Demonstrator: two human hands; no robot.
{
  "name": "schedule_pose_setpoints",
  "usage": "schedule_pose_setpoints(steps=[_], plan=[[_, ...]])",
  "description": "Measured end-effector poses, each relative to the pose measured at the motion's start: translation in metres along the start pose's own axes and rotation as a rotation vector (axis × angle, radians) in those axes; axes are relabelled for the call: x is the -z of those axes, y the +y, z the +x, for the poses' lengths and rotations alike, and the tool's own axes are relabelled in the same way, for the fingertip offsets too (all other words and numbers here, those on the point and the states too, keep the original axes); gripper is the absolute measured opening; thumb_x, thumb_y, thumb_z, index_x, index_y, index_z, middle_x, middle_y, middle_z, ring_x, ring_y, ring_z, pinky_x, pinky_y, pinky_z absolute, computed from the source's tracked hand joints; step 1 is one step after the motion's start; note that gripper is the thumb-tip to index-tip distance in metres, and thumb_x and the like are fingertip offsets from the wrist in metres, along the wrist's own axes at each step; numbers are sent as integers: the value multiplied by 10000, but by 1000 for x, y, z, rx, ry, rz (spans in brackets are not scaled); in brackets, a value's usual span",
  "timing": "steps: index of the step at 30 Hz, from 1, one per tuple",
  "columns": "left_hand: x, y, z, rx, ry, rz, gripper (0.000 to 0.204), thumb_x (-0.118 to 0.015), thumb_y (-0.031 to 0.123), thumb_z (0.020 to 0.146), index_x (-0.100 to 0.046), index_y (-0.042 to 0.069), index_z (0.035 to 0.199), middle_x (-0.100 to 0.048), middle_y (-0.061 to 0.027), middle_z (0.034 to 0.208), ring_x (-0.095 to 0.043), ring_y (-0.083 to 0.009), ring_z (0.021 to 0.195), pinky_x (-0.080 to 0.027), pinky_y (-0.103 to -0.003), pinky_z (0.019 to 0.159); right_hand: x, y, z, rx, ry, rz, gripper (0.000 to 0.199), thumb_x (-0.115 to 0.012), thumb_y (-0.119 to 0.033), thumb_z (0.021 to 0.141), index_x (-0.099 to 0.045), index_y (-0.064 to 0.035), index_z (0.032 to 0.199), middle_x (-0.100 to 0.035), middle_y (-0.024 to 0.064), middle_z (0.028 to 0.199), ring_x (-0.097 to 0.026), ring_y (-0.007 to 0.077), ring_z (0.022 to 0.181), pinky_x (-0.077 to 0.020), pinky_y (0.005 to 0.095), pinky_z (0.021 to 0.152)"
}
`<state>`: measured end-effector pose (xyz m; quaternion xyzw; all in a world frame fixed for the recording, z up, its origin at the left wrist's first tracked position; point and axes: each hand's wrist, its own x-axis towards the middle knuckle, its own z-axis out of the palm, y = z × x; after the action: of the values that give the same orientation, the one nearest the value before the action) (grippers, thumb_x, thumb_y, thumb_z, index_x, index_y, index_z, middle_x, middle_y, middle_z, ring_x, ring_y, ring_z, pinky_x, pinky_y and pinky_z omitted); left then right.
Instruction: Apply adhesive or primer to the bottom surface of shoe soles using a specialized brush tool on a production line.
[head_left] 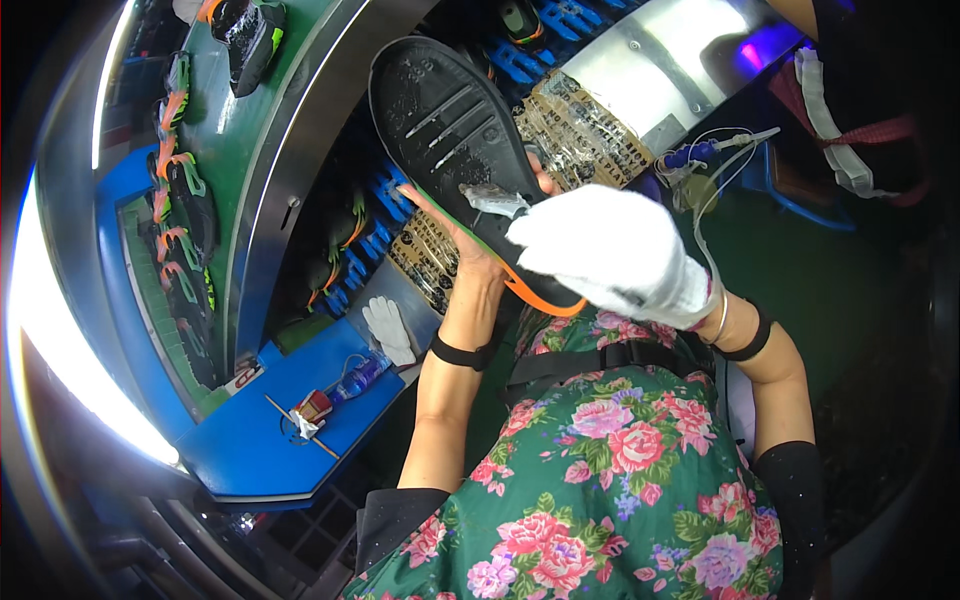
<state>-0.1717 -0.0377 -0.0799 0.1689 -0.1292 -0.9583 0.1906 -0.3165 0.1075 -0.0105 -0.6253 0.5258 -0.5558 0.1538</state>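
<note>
A black shoe sole (pixel 450 120) with an orange rim is held up in front of me, its tread side facing the camera. My bare left hand (pixel 470 255) grips it from underneath, fingers along its left edge. My right hand (pixel 610 255), in a white glove, is closed over the sole's near end and pinches a small grey scrap (pixel 492 200) against the tread. A floral green apron (pixel 620 470) covers my lap below.
A green conveyor (pixel 225 130) with black and orange shoe parts curves along the left. Blue racks (pixel 385 195) hold more soles behind. A blue shelf (pixel 290 430) carries a white glove (pixel 390 330), a small bottle and sticks. A metal panel (pixel 660 50) lies at the top right.
</note>
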Motion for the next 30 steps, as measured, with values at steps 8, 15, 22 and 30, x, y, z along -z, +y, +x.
schedule_pose_setpoints(steps=[8,15,22,30], plan=[[2,9,10,-118,-20,60,1369,-307,1119,593,-564,45,1402,-681,-187,1082,-666,-353,912,-538,-508,853,3,-1,-3,-19,53,128,271,-801,-32,811,-794,-66,1080,-790,125,1084,-762,308,960,-612,385,836],[-11,13,13,-142,-26,-39,1359,-384,1109,563,-585,30,1364,-685,-189,1092,-655,-350,946,-539,-506,857,5,-8,-10,2,-32,129,290,-781,-38,836,-784,-68,1125,-784,115,1096,-753,291,989,-606,392,838],[-21,13,19,-180,-92,-26,1379,-467,1084,508,-617,-81,1229,-677,-179,1055,-630,-310,960,-526,-448,873,2,-5,-25,39,5,-2,304,-785,-41,804,-794,-92,1103,-787,106,1107,-758,294,988,-610,380,810],[-16,18,24,-223,-86,27,1384,-385,1113,530,-579,21,1358,-672,-218,1051,-658,-354,897,-540,-507,838,16,-4,-25,-88,6,168,234,-793,-55,828,-797,-67,1062,-782,116,1077,-750,293,947,-596,382,796]])
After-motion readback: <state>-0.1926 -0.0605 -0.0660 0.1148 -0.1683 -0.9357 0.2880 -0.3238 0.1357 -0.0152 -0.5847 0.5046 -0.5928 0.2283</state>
